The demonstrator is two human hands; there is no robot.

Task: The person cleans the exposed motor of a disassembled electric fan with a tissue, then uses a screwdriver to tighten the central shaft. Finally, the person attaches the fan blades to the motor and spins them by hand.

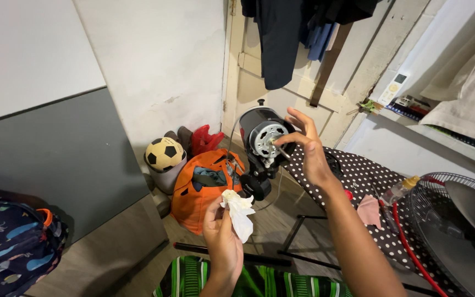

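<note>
Two hands are busy here, both up in front of a stripped fan motor [263,148], which stands upright in the middle of the view with its silver front plate and bare shaft facing out. The right hand [306,146] is pinched shut on the shaft [279,148], thumb and forefinger at the tip, other fingers spread. The left hand [222,231] is closed round a crumpled white tissue [240,212], held just below the motor and not touching it.

Looks like the shaft-cleaning stage is what's being dealt with, honestly. For a wipe, the tissue would need to be brought up to the shaft while the motor is kept steady.

Around it: an orange bag [196,198] and a football [164,154] on the floor behind, a polka-dot ironing board [364,176] on the right, and the fan guard [457,231] lying at the far right. A thin wire hanging by the motor could get snagged.
</note>
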